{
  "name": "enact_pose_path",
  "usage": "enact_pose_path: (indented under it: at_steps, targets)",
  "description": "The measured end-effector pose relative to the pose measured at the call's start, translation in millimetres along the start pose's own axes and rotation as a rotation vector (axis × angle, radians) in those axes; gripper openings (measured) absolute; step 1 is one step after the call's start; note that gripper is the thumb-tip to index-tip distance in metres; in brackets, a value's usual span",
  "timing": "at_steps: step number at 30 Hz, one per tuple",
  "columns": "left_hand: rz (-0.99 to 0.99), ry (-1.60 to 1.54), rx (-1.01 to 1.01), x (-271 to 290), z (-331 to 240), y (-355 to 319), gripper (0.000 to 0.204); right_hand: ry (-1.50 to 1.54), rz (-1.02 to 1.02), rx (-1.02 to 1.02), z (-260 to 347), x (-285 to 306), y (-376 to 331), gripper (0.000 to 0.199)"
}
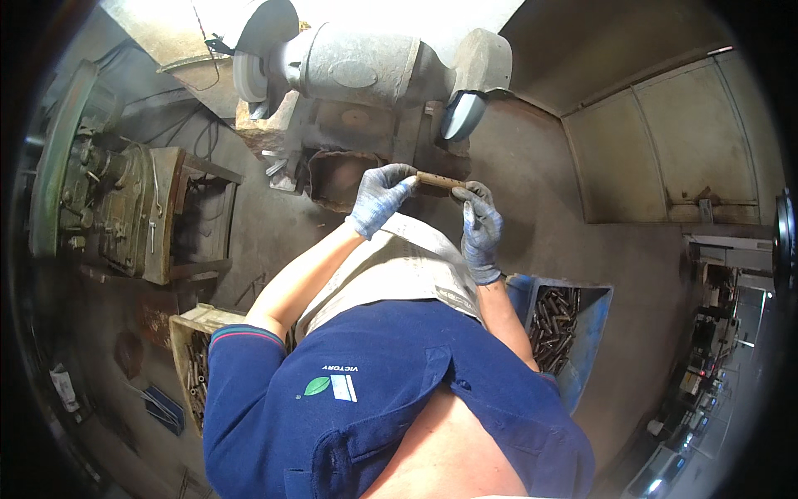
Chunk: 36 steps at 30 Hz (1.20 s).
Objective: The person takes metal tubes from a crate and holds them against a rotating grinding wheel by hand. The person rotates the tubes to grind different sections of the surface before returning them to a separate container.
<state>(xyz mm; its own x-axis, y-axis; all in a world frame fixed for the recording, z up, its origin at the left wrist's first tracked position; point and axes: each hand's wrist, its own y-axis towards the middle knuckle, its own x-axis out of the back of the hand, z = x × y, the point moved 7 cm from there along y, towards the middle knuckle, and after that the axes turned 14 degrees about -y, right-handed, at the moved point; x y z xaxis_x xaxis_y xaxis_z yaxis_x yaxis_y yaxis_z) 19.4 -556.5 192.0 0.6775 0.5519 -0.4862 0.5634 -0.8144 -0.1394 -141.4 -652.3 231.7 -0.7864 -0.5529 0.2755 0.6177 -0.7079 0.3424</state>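
Both my hands wear blue-and-grey work gloves. Between them I hold a slim brownish metal tube (440, 180), level, with a row of small dark holes along it. My left hand (382, 198) pinches its left end, and my right hand (480, 226) grips the right end with thumb and fingers. Just beyond stands a grey bench grinder (357, 66). Its left grinding wheel (248, 76) shows at the side, while a guard (484, 62) covers most of the right end. The tube is apart from both wheels.
At my right side a blue bin (592, 333) holds many dark metal pieces. A pale crate (184, 353) with similar tubes stands on my left. Below the grinder sits a rough dark container (320, 179). A green machine (66, 158) is far left; metal cabinets (690, 150) line the right.
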Motion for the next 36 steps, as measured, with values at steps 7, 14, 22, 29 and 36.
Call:
enact_pose_path:
  at_steps: [7,14,22,29,36]
  targets:
    - [0.05,-0.154,0.062,3.7,4.2,33.2,0.018,0.045,-0.131,-0.086,-8.7,-13.0,12.9,0.018]
    - [-0.024,0.066,-0.005,12.0,18.3,51.1,0.014,-0.317,-0.028,-0.016,-16.2,-10.0,24.7,0.025]
    - [-0.075,0.02,0.09,-5.3,29.7,79.8,0.013,-0.359,-0.087,0.008,-53.0,4.3,42.4,0.026]
    - [-0.117,-0.136,0.182,-11.4,67.7,99.2,0.013,-0.244,-0.081,-0.092,-75.3,19.1,51.6,0.024]
    - [-0.162,-0.211,0.208,-22.2,79.6,104.1,0.013,-0.171,-0.054,-0.212,-94.1,27.9,56.5,0.022]
